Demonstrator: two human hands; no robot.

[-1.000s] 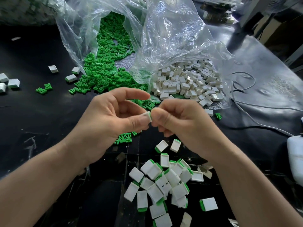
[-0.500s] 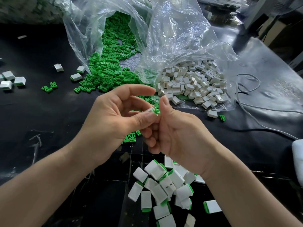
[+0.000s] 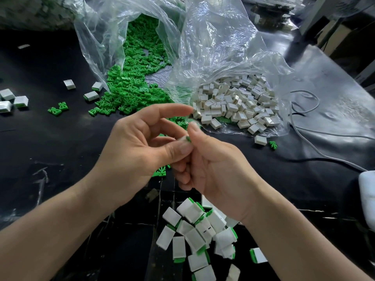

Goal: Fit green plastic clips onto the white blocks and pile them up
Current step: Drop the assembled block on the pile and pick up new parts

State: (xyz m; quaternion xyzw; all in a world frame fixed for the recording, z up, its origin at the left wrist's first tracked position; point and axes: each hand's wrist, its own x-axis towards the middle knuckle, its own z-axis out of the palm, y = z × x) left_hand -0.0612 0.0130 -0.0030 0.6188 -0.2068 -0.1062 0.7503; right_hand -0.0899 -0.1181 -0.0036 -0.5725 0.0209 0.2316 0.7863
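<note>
My left hand and my right hand meet in the middle of the view. Between their thumbs and fingertips they pinch one small white block with a green clip; most of it is hidden by the fingers. My left index finger sticks out straight above. Below my wrists lies a pile of white blocks with green clips fitted. A heap of loose green clips spills from a clear bag at the back. Beside it, bare white blocks fill a second clear bag.
The black table carries stray blocks at the left edge, two near the green heap, and loose clips. A grey cable loops at the right, beside a white object at the right edge.
My right hand has turned so its thumb points up against the left thumb. The pinched block now shows its green clip. The view has shifted slightly.
</note>
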